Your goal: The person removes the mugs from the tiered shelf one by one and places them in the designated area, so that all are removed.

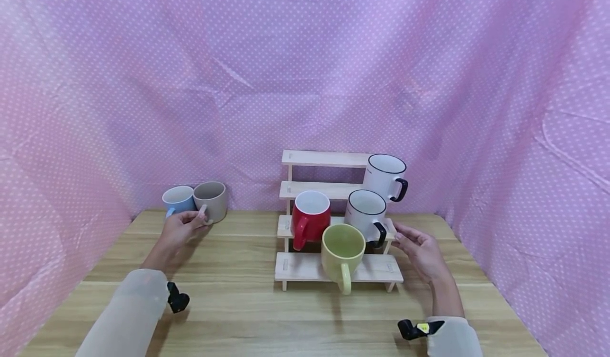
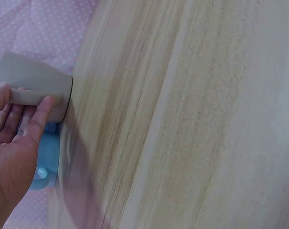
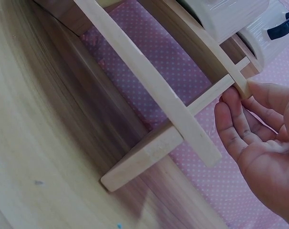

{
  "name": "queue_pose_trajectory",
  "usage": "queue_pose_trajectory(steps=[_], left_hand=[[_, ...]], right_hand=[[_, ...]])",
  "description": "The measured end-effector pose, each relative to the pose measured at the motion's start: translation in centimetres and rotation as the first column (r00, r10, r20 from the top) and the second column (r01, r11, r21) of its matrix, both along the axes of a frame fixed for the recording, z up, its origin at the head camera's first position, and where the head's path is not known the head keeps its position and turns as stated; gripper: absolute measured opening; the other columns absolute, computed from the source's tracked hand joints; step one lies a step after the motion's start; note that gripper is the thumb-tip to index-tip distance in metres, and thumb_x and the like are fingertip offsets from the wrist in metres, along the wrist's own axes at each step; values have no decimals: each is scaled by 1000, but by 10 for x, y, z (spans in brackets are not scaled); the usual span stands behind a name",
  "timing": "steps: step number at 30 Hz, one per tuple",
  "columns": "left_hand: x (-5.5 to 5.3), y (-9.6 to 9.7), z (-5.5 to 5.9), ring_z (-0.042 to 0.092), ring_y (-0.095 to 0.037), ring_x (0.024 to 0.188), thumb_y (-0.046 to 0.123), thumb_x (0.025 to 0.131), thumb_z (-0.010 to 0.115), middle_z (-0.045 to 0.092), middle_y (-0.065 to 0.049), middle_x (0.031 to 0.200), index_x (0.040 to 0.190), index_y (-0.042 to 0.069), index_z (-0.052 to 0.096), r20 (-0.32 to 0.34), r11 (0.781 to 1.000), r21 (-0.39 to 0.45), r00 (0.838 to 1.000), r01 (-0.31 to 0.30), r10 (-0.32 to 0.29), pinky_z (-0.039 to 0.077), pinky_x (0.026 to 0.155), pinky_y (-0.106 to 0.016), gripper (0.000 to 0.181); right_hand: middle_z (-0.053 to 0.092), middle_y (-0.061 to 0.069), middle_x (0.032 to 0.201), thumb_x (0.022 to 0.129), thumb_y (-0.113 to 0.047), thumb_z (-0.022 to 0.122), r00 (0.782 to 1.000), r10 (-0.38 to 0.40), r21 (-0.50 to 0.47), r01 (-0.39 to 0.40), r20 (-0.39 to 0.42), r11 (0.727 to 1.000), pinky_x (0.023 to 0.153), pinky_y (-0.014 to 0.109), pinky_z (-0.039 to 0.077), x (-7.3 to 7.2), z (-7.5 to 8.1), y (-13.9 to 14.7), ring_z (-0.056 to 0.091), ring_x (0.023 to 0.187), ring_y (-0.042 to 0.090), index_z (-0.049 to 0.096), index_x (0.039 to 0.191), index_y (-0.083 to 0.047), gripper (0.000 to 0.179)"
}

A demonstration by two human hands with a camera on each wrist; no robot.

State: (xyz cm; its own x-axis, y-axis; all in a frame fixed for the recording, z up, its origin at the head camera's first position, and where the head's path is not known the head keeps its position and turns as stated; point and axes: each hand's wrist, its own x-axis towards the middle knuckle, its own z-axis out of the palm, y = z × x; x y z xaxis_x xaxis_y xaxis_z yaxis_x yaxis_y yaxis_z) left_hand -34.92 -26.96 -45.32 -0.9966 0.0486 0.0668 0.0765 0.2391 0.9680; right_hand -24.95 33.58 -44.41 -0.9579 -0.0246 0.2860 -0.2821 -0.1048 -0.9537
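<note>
At the back left of the table, my left hand [image 1: 180, 231] holds the handle of a grey-beige mug [image 1: 215, 201]; in the left wrist view thumb and fingers meet around that handle. A light blue mug [image 1: 179, 201] stands right beside it, partly behind my hand. My right hand [image 1: 421, 251] grips the right end of the second step of a pale wooden stepped rack [image 1: 305, 264], thumb on top and fingers beneath in the right wrist view. On the rack are a red mug [image 1: 314, 224], a yellow-green mug [image 1: 340, 251] and two white mugs with black handles, a nearer one [image 1: 364, 216] and a higher one [image 1: 381, 177].
The wood-grain table [image 1: 238, 304] extends in front of the rack and between it and the left mugs. A pink dotted cloth [image 1: 305, 71] hangs behind and along both sides. The yellow-green mug's handle juts past the lowest step's front edge.
</note>
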Motion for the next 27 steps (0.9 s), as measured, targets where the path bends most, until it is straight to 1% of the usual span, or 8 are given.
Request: queue_pose_trajectory(steps=[4,8,11,15,18,22,25,27], left_hand=[[1,-2,1,70,-20,107,23,107,56,63,-31,125,129,-17,57,-44,998,-69,999,-5,2,57,94,-28,45],[3,-5,4,65,-8,95,21,106,60,71,-26,110,118,-16,66,-139,982,-182,990,-40,15,53,80,-15,40],[4,-5,9,61,-9,88,19,104,61,73,-24,101,111,-15,70,-222,958,-277,975,-74,11,50,72,-14,35],[5,-6,18,59,-13,84,19,103,62,73,-22,98,106,-10,72,-296,911,-388,955,-142,23,48,67,-16,30],[4,-8,25,59,-13,82,21,102,65,73,-19,96,103,-7,74,-348,877,-423,935,-227,74,46,65,-16,29],[-2,-8,39,59,-12,80,23,100,68,74,-18,92,99,-4,75,-421,852,-423,900,-307,115,43,66,-13,28],[-5,-3,50,62,-15,82,25,100,69,74,-17,91,97,-3,76,-458,848,-425,884,-316,99,44,68,-13,29],[-5,2,60,65,-21,85,28,100,68,74,-19,94,101,-4,75,-454,845,-441,887,-303,81,46,71,-16,33]], right_hand=[[71,-2,121,102,1,59,1000,-2,1,2,11,1000,95,31,57,-1,-2,0,69,104,10,36,139,25,50],[71,-3,121,102,1,59,1000,-3,-3,3,22,1000,96,33,57,-3,-3,-2,68,105,10,35,140,25,51],[71,-2,122,102,0,60,1000,-6,-2,6,27,1000,98,33,56,-3,-3,-2,68,106,11,35,140,24,52],[70,-3,122,102,0,59,999,-9,3,9,47,1000,98,33,56,-2,-2,-3,68,105,11,36,141,23,50],[70,-4,122,103,-1,59,998,-14,10,14,59,1000,98,31,55,-2,0,-3,68,106,10,36,142,22,51],[70,-4,122,103,-2,59,998,-16,10,15,53,1000,98,31,55,-1,2,-2,68,106,10,35,142,22,52],[70,-4,121,103,-1,59,999,-13,8,13,50,1000,97,30,56,0,3,-1,68,105,9,35,142,23,52],[70,-4,121,103,0,58,999,-13,7,13,49,1000,96,29,56,1,3,0,68,105,9,35,142,23,51]])
